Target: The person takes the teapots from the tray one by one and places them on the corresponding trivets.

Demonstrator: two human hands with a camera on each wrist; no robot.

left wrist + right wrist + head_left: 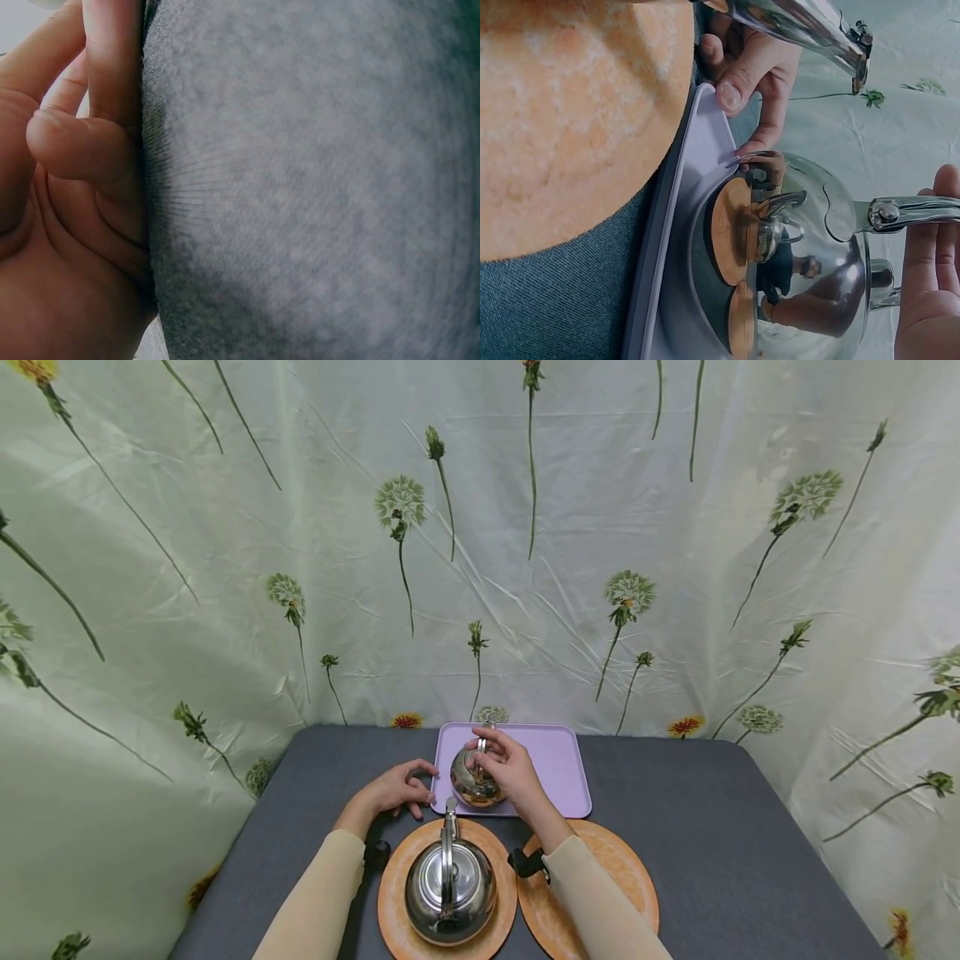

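A small shiny steel kettle (468,781) stands on a lilac tray (551,768), its handle upright. At that handle (919,211) is my right hand (510,768), with straight, loose fingers (946,247) reaching past the bar. My left hand (397,789) lies by the tray's left edge, fingers spread and slightly bent; in the right wrist view, its fingertips are right at the tray corner and near the kettle. A second steel kettle (450,893) sits nearer me on the left round orange mat (393,877), its spout pointing away toward the tray.
Another round orange mat (618,868) lies to the right, partly under my right forearm. Dark grey cloth covers the table (697,827). Behind and at both sides hangs a pale curtain (517,602) printed with dandelions.
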